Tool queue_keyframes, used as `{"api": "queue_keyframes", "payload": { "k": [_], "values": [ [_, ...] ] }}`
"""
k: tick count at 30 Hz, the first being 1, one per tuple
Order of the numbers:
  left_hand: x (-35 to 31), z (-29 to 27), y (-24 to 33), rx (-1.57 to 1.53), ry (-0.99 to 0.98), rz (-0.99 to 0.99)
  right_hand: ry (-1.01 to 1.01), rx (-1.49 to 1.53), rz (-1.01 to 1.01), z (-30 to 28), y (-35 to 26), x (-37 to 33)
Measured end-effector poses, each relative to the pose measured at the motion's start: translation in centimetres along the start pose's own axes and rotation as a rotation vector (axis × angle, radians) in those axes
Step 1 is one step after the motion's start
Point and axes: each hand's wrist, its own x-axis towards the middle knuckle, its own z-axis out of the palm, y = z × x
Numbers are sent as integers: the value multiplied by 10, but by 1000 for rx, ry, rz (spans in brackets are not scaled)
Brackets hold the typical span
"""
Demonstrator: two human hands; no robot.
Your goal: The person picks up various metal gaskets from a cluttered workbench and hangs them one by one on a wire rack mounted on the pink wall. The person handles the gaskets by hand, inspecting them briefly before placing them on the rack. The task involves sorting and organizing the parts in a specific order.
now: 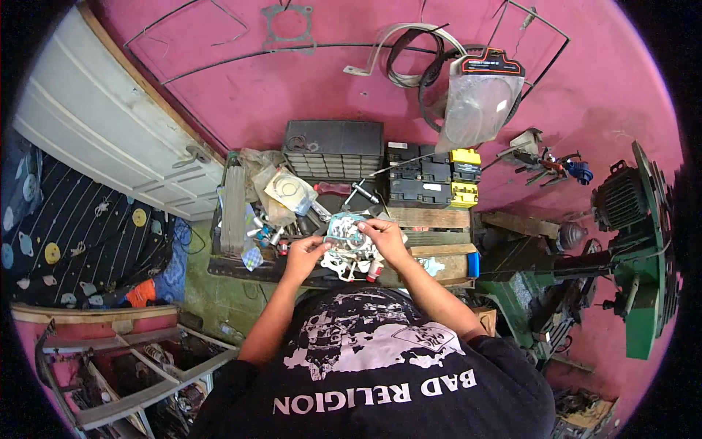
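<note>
In front of my chest, over the near edge of the cluttered workbench, my left hand (311,252) and my right hand (378,235) pinch a thin, pale piece with teal edges (345,224) between them. It looks like a flat gasket or a clear packet; its exact kind is too small to tell. Just below it, whitish, cut-out gasket-like sheets (335,266) lie on the bench. A small red and white tube or bottle (374,271) stands close under my right hand. Left of my left hand lie several small blue and silver parts (266,233).
Behind my hands lie a T-handle wrench (361,193) and a bagged ring gasket (291,192). A black drawer cabinet (333,139) and black and yellow batteries (420,175) stand along the pink wall. A green machine (636,256) is at right, a metal rack (139,380) at lower left.
</note>
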Motion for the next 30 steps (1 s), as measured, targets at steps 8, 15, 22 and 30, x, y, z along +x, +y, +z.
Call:
{"api": "queue_keyframes", "payload": {
  "k": [8,15,22,30],
  "values": [
    [26,-60,30,-168,98,-42,-27,-172,-101,54,-2,20],
    [90,-116,111,77,201,365,128,168,-226,91,-98,70],
    [135,-151,301,-18,240,726,469,-273,-853,96,-273,117],
    [229,-148,367,-179,172,715,569,65,-795,84,-338,185]
  ]
}}
